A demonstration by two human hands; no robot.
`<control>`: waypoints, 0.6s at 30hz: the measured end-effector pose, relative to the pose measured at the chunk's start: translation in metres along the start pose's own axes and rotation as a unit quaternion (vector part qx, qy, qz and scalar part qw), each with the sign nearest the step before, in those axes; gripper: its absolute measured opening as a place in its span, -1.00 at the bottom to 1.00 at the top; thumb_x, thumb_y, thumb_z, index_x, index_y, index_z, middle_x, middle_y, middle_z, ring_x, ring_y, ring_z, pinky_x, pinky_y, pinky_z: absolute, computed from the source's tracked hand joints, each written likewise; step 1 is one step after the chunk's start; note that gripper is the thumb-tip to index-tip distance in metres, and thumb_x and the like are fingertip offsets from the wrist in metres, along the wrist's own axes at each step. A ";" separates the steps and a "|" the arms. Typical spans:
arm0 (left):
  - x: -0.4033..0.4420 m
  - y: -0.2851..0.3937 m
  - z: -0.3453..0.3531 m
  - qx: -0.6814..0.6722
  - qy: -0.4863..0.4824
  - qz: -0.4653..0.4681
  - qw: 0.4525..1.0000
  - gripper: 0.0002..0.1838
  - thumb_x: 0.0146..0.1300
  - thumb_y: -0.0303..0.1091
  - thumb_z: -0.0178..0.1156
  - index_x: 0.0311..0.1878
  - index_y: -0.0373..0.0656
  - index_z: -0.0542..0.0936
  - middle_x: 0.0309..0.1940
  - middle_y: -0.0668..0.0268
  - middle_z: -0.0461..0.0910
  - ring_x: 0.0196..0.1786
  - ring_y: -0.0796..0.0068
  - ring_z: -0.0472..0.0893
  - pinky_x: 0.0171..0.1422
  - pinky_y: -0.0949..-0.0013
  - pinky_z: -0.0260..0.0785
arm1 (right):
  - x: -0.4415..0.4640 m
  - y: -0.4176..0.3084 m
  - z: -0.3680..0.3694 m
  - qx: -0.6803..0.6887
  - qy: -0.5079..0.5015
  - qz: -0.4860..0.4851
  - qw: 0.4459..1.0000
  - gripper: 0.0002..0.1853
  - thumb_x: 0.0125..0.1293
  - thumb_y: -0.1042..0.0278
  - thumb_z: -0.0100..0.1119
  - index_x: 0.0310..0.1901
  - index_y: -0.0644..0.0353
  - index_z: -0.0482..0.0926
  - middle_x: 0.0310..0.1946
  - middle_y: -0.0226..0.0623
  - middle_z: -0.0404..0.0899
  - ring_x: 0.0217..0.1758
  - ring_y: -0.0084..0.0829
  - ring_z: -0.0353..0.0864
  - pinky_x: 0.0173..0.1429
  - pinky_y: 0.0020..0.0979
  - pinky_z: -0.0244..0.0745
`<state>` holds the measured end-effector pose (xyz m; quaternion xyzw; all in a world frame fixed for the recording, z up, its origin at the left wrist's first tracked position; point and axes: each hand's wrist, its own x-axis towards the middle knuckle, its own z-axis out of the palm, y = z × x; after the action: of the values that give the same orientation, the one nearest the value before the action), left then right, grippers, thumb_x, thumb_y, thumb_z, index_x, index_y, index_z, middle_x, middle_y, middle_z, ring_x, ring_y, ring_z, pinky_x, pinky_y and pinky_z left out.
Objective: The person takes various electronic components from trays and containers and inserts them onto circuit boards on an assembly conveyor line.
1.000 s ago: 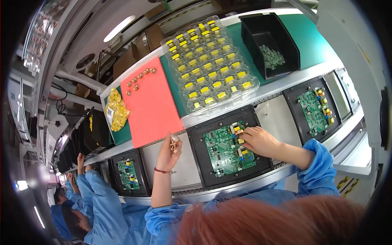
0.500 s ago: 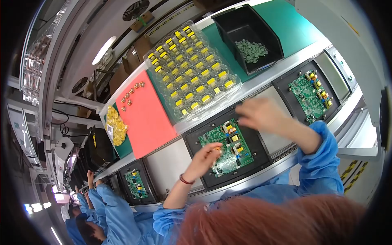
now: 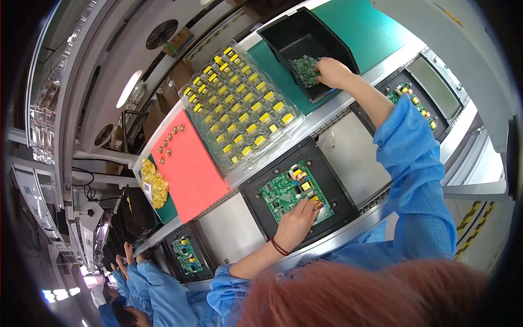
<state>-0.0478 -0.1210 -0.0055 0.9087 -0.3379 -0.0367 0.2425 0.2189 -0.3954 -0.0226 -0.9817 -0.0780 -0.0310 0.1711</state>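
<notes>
Head view: right hand (image 3: 333, 72) now in the black bin (image 3: 329, 35), fingers curled down into the green discs (image 3: 303, 68); whether any are gripped, cannot tell. A second ago it was at the middle board (image 3: 280, 191); half a second ago, in the air above the frame (image 3: 327, 166). Left hand (image 3: 297, 222) mostly closed, small orange part (image 3: 318, 206) at its fingertips; earlier beside the red sheet (image 3: 190, 171), now over the board's near edge, hiding that portion. Board lies in its black frame. Tray (image 3: 242, 98) of yellow parts on the bench (image 3: 389, 32), between sheet and bin. Metal parts (image 3: 168, 146) on the sheet; yellow bag (image 3: 154, 188) beside it. Right sleeve (image 3: 411, 152) partly blocks the far-right board (image 3: 399, 94). Co-worker's hand (image 3: 128, 252) near the far-left board (image 3: 187, 254).
</notes>
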 end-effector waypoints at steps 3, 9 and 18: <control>0.001 0.001 0.005 0.006 -0.017 -0.014 1.000 -0.80 0.11 -0.38 0.25 -0.26 -0.26 0.50 -0.41 0.20 0.49 -0.48 0.21 0.57 -0.42 0.30 0.46 | 0.002 -0.002 -0.003 0.008 -0.034 0.025 0.999 -0.80 0.03 0.38 0.22 -0.27 0.21 0.61 -0.30 -0.09 0.57 -0.15 -0.10 0.56 -0.07 -0.20 0.49; 0.012 0.002 0.001 0.000 -0.039 -0.029 0.999 -0.79 0.10 -0.34 0.25 -0.28 -0.26 0.50 -0.41 0.20 0.48 -0.49 0.21 0.56 -0.43 0.29 0.45 | -0.003 0.001 0.007 0.038 0.089 -0.006 0.995 -0.87 0.04 0.47 0.11 -0.36 0.21 0.62 -0.38 -0.06 0.60 -0.27 -0.07 0.60 -0.18 -0.14 0.53; 0.024 0.006 0.005 0.047 -0.099 -0.029 0.994 -0.77 0.15 -0.25 0.21 -0.36 -0.23 0.46 -0.39 0.20 0.47 -0.42 0.20 0.57 -0.38 0.26 0.45 | -0.022 -0.017 -0.032 0.038 0.203 -0.014 0.978 -0.84 0.19 0.30 0.09 -0.25 0.16 0.50 -0.44 -0.13 0.59 -0.29 -0.13 0.60 -0.25 -0.16 0.52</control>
<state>-0.0341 -0.1417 -0.0045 0.9204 -0.3352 -0.1174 0.1636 0.1932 -0.3937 0.0107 -0.9465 -0.0566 -0.2288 0.2205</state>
